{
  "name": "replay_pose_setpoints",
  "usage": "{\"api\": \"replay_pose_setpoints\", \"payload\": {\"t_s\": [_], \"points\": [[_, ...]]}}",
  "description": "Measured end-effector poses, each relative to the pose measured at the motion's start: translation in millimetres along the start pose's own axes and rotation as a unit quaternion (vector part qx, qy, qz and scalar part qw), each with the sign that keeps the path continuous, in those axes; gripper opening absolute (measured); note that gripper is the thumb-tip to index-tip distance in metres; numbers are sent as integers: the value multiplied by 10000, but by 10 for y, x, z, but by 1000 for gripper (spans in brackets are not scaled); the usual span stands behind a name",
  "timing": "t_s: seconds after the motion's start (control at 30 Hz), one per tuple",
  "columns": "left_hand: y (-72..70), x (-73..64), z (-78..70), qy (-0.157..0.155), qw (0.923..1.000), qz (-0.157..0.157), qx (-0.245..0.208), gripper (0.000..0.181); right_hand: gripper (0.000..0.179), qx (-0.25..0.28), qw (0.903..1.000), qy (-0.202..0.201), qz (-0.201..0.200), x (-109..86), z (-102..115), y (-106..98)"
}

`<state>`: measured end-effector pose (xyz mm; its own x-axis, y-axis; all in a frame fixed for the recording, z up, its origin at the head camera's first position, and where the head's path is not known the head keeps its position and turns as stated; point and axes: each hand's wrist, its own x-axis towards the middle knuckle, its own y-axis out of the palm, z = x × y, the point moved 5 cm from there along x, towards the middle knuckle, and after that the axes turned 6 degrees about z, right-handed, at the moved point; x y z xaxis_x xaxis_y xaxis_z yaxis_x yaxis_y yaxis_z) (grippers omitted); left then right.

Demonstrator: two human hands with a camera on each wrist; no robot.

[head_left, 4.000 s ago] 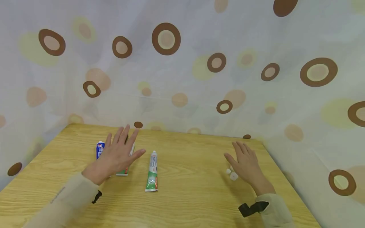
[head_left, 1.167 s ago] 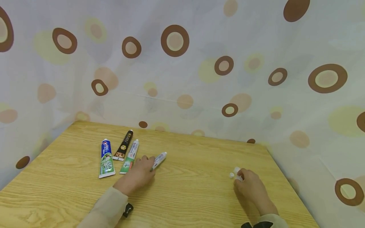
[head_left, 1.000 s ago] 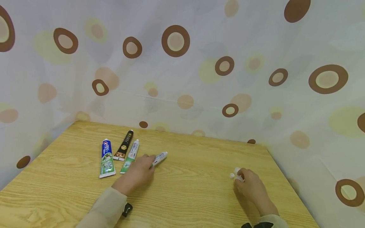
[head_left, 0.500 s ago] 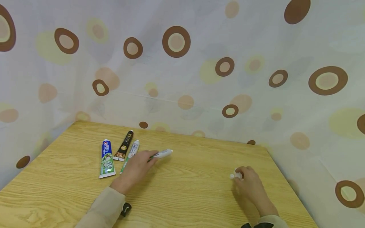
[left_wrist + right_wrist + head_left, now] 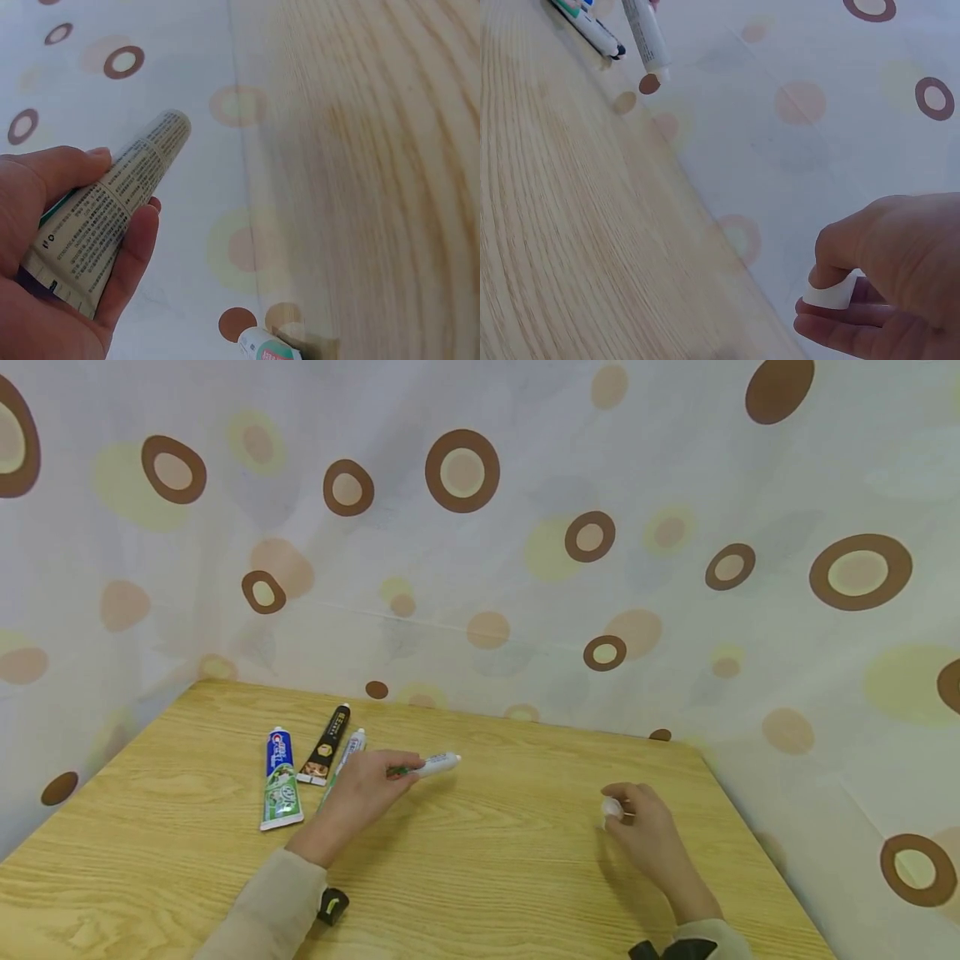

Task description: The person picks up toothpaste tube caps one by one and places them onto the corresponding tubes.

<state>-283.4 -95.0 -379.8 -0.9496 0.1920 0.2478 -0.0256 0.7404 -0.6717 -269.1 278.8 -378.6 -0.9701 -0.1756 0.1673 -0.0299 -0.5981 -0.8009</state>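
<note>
My left hand [image 5: 356,797] grips a white and green toothpaste tube [image 5: 438,765] by its lower half, lifted over the table with the nozzle end pointing right. In the left wrist view the printed back of this tube [image 5: 112,202] shows between thumb and fingers. My right hand [image 5: 647,831], at the right of the table, pinches a small white cap [image 5: 611,808] between thumb and fingers. The right wrist view shows the cap [image 5: 831,294] as a short white cylinder. Any other caps are hidden by the right hand.
Left of my left hand lie a blue and green toothpaste tube [image 5: 282,785], a black tube [image 5: 327,743] and another white and green tube [image 5: 356,745], partly covered by the hand. The wooden table [image 5: 510,877] meets a dotted curtain [image 5: 487,568] at the back and sides.
Both hands came down from hovering. The left hand took the tube, lifted it and turned its nozzle right. The right hand picked up a white cap and moved slightly left and up.
</note>
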Motion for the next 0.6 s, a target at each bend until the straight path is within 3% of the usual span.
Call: {"api": "replay_pose_setpoints", "payload": {"t_s": [0.13, 0.27, 0.43, 0.6], "points": [[2, -5, -10, -26, 9994, 133, -328, 20, 29, 174, 9997, -148, -64, 39, 51, 13], [-1, -12, -31, -17, 9986, 232, -466, 20, 26, 255, 9997, -7, -45, 83, 58, 44], [-17, 0, -83, 172, 9976, 304, -591, 21, 26, 364, 9992, -6, -140, 129, 100, 78], [-37, 10, -147, 413, 9960, 332, -716, 21, 30, 1156, 9932, 80, -72, 142, 215, 96]]}}
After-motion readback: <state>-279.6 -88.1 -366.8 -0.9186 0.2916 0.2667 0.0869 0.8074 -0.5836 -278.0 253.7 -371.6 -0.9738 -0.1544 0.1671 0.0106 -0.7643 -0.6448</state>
